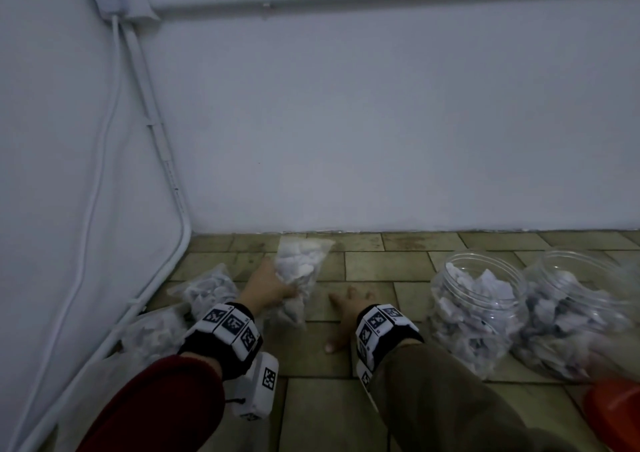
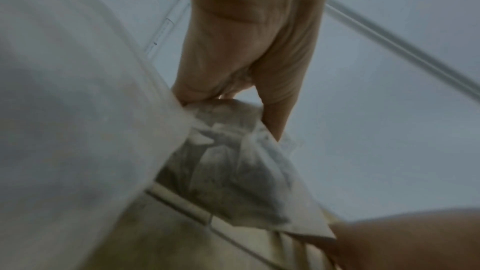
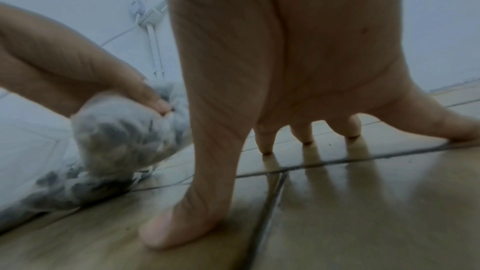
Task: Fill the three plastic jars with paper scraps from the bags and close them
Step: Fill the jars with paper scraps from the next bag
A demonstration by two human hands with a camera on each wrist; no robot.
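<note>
My left hand (image 1: 270,287) grips a clear plastic bag of paper scraps (image 1: 298,271) that stands on the tiled floor near the wall; the left wrist view shows my fingers (image 2: 233,81) pinching the bag (image 2: 233,161). My right hand (image 1: 346,308) rests spread on the floor beside it, fingertips (image 3: 303,137) and thumb pressed on the tiles, holding nothing. The bag (image 3: 124,130) hangs to its left in the right wrist view. Two clear plastic jars (image 1: 474,309) (image 1: 571,316) stand at the right, lidless, partly filled with scraps.
Two more bags of scraps (image 1: 207,289) (image 1: 152,334) lie at the left against the wall. An orange lid (image 1: 613,410) lies at the bottom right. A white pipe (image 1: 162,271) and cables run along the left wall. The back wall (image 1: 381,122) stands close behind the bag.
</note>
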